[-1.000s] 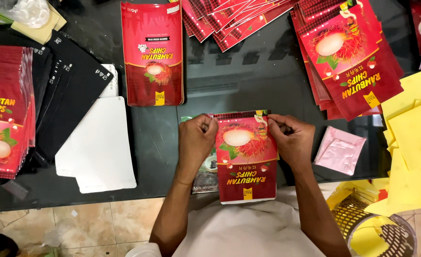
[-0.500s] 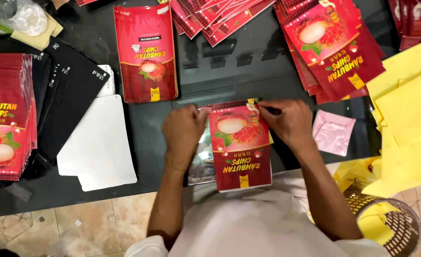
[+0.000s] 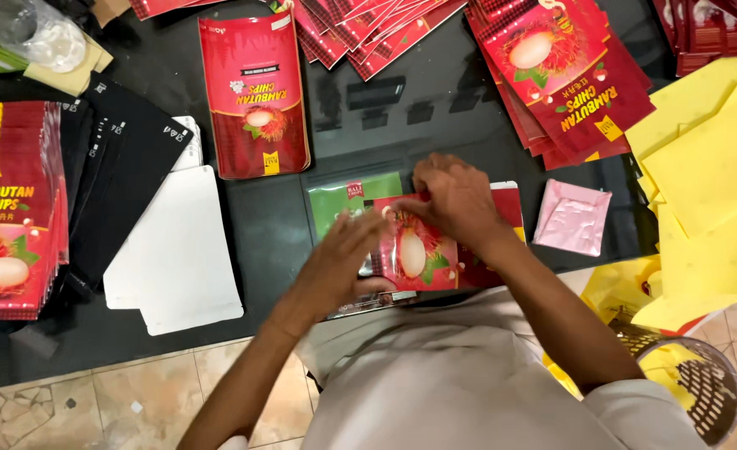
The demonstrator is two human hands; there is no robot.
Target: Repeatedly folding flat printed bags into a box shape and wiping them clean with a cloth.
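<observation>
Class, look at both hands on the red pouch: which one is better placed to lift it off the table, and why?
Probably the left hand: its fingers wrap the red pouch at its edge, while the right hand rests flat on top.

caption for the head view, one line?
Both hands, left hand and right hand, handle a red snack pouch on a black table.

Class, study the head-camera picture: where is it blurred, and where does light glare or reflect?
Head view: the left hand is motion-blurred, the right hand a little sharper; the glossy black table mirrors pale window-like patches; the standing red pouch carries a soft sheen; pouches at the frame edges stay crisp.
</observation>
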